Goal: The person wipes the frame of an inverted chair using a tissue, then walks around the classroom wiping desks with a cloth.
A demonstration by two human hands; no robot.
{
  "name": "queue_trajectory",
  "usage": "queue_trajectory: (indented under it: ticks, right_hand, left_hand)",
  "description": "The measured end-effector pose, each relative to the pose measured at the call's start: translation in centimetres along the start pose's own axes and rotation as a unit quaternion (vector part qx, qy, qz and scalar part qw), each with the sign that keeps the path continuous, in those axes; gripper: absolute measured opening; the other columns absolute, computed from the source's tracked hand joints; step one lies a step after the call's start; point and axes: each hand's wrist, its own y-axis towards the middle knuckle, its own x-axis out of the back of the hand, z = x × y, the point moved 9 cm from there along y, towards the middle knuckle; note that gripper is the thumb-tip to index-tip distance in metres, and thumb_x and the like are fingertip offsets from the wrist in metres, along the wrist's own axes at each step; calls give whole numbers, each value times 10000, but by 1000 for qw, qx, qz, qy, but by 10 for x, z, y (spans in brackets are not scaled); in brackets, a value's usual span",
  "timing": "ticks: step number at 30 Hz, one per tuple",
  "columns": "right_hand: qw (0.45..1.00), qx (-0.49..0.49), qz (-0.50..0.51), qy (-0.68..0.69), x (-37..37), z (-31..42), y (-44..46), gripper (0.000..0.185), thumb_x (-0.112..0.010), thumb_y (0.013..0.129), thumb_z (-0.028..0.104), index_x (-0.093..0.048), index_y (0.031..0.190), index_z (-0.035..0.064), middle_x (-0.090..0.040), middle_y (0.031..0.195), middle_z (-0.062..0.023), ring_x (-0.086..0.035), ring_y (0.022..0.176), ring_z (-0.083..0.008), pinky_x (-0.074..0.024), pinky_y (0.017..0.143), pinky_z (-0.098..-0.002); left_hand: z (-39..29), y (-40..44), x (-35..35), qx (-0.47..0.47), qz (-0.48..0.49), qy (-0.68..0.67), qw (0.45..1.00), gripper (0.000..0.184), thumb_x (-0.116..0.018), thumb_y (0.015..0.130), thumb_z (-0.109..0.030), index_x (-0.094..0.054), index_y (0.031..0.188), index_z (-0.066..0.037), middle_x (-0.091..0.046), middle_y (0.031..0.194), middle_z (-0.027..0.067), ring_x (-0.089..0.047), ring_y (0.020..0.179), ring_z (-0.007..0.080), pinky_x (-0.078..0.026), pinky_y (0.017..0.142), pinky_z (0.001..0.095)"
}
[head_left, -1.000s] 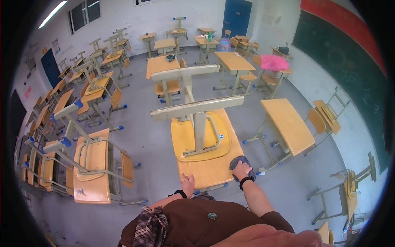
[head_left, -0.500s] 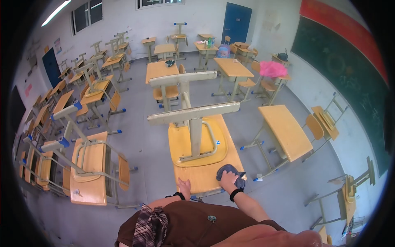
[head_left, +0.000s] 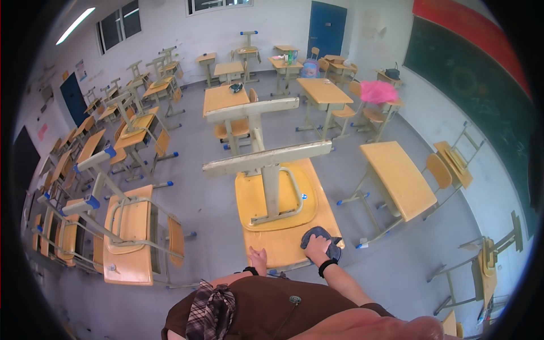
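A dark grey cloth [head_left: 321,233] lies bunched on the near right corner of the wooden desk [head_left: 277,249], and my right hand [head_left: 318,248] is closed on it, pressing it to the top. At the desk's near left edge is my left hand [head_left: 258,259], its fingers apart and nothing in it. Upside down on the same desk rests a chair, its yellow seat [head_left: 249,198] flat on the top and its pale metal legs [head_left: 269,156] pointing up towards me.
Left of me stands a desk [head_left: 127,272] with another upturned chair. To the right is a desk [head_left: 399,178] with a chair [head_left: 438,171] beside it. Further off are more desks, a pink cloth [head_left: 378,92], a blue door [head_left: 327,31] and a chalkboard [head_left: 470,68].
My right hand has moved left with the cloth, from the desk's right edge onto its top. My left hand stays by the near left edge. The view has shifted slightly.
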Motion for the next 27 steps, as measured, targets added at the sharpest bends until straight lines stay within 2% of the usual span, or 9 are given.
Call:
queue_trajectory:
  ticks: [5, 9, 11, 15, 16, 18, 20, 22, 27]
  right_hand:
    - [1000, 5, -3, -13, 0, 1, -2, 373, -567, 745, 279, -501, 1076, 120, -533, 1070, -131, -513, 1017, -290, -316, 862, -458]
    - [1000, -9, 16, -25, 4, 1, -3, 391, -568, 749, 300, -494, 1090, 124, -535, 1092, -122, -515, 1035, -284, -326, 875, -459]
    - [999, -25, 24, -29, 3, 2, -3, 399, -571, 751, 315, -493, 1095, 126, -536, 1110, -118, -514, 1051, -280, -329, 881, -459]
    - [999, -31, 24, -37, 4, 4, -5, 459, -603, 726, 358, -487, 1111, 136, -537, 1132, -112, -504, 1080, -271, -330, 889, -462]
    - [998, -31, 24, -39, 1, 3, -5, 481, -614, 714, 367, -483, 1117, 141, -535, 1131, -110, -494, 1091, -275, -320, 898, -468]
    - [998, -38, 22, -50, -2, 4, -8, 515, -614, 709, 369, -465, 1148, 145, -514, 1155, -119, -484, 1101, -283, -301, 911, -479]
    - [997, -52, 45, -45, -4, 9, -16, 568, -613, 702, 365, -438, 1198, 151, -489, 1195, -131, -477, 1114, -293, -293, 925, -489]
    - [996, -52, 67, -30, -11, 26, -30, 575, -605, 704, 360, -431, 1213, 157, -479, 1215, -139, -471, 1127, -301, -297, 929, -494]
    - [993, -2, 107, 47, -22, 99, -49, 621, -569, 680, 335, -422, 1238, 104, -518, 1195, -185, -490, 1119, -338, -349, 924, -497]
  left_hand:
    - [7, -17, 11, -23, -70, -21, 997, 639, -456, 838, -334, -228, 1384, -93, -384, 1235, 220, -300, 1189, 506, -373, 820, 557]
    - [26, -45, 39, -112, -33, -44, 992, 665, -483, 829, -341, -214, 1383, -90, -333, 1304, 214, -258, 1249, 438, -377, 893, 510]
    - [41, -65, 43, -133, -40, -170, 976, 705, -520, 802, -366, -224, 1374, -79, -307, 1329, 212, -262, 1259, 396, -359, 923, 491]
    - [70, -103, 21, -194, 27, -435, 879, 728, -561, 774, -359, -241, 1352, -52, -268, 1374, 186, -282, 1261, 319, -358, 939, 463]
    - [77, -112, 14, -213, -34, -507, 835, 632, -538, 784, -344, -334, 1285, -16, -221, 1401, 165, -347, 1218, 310, -393, 910, 439]
    - [89, -138, -24, -199, 59, -580, 787, 509, -519, 797, -326, -452, 1165, 19, -365, 1311, 206, -461, 1096, 357, -419, 866, 431]
    - [160, -210, 18, -145, 46, -670, 727, 413, -493, 811, -313, -533, 1031, 34, -528, 1110, 242, -525, 968, 409, -422, 843, 428]
    - [183, -247, -24, -48, 83, -652, 752, 420, -484, 822, -326, -549, 1000, 49, -587, 958, 257, -534, 944, 418, -422, 823, 440]
    - [173, -262, -177, -64, 51, -656, 750, 455, -483, 825, -354, -549, 997, 62, -567, 1001, 273, -527, 961, 415, -423, 820, 439]
